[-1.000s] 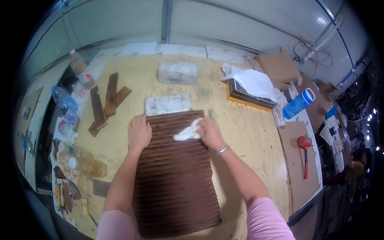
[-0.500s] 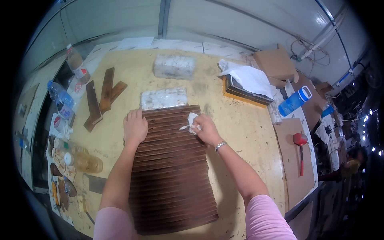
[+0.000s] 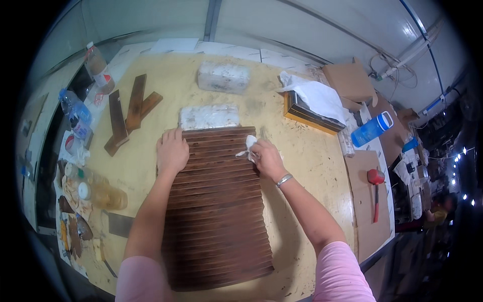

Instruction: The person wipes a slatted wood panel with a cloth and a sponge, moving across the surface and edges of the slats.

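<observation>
A dark brown slatted wooden panel (image 3: 216, 211) lies lengthwise on the pale workbench (image 3: 302, 146). My left hand (image 3: 172, 151) rests flat on the panel's far left corner, fingers spread. My right hand (image 3: 266, 158) is closed on a small white cloth (image 3: 250, 146) and presses it against the panel's far right edge. A white wrapped block (image 3: 209, 117) sits just beyond the panel's far end.
A second wrapped block (image 3: 223, 76) lies farther back. Loose dark wood strips (image 3: 128, 113) lie at the left, beside bottles (image 3: 75, 110) and jars (image 3: 100, 194). A framed board under white cloth (image 3: 314, 103), a blue bottle (image 3: 371, 130) and a red-handled tool (image 3: 376, 191) are at the right.
My right hand has slid with the cloth from the middle of the panel's far end toward its right edge. My left hand stays on the far left corner.
</observation>
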Available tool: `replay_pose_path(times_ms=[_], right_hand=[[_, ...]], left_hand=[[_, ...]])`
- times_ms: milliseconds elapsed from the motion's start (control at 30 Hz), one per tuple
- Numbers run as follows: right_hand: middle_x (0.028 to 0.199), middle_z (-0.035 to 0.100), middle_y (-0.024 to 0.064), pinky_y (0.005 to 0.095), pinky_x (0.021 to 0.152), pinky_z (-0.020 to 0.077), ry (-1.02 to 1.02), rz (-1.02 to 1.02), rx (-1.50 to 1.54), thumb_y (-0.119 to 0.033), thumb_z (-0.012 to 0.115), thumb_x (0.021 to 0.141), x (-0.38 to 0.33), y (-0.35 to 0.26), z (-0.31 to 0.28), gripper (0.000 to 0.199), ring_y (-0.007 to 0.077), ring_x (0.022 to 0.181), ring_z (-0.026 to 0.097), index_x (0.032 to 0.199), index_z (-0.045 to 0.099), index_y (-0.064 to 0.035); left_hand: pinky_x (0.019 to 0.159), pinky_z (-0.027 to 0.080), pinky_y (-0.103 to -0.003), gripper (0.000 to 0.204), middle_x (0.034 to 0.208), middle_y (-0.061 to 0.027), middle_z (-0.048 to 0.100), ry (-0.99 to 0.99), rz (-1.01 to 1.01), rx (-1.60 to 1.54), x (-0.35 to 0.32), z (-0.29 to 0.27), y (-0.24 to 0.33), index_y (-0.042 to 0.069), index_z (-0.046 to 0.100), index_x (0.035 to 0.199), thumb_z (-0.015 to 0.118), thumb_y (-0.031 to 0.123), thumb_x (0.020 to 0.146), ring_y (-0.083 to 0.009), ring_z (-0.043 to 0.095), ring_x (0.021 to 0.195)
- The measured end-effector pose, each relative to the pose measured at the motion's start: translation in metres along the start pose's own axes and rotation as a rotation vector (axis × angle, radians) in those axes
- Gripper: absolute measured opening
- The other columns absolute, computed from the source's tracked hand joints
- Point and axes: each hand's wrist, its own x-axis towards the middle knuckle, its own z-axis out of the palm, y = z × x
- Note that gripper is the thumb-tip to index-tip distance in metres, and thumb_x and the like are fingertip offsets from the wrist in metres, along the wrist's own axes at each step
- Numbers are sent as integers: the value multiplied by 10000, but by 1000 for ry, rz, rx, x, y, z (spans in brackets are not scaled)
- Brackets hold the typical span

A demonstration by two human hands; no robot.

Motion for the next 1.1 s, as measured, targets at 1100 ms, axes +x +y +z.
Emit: replay_pose_path(times_ms=[1100], right_hand=[[985, 598, 125, 471, 833, 482, 142, -9, -116, -28, 639, 795, 50, 40, 29, 179, 347, 955, 579, 954, 674, -102]], left_hand=[[1112, 358, -486, 422, 1362, -118, 560, 13, 6, -48, 0, -3, -1, 46, 516, 1362, 538, 222, 979, -282, 469, 1332]])
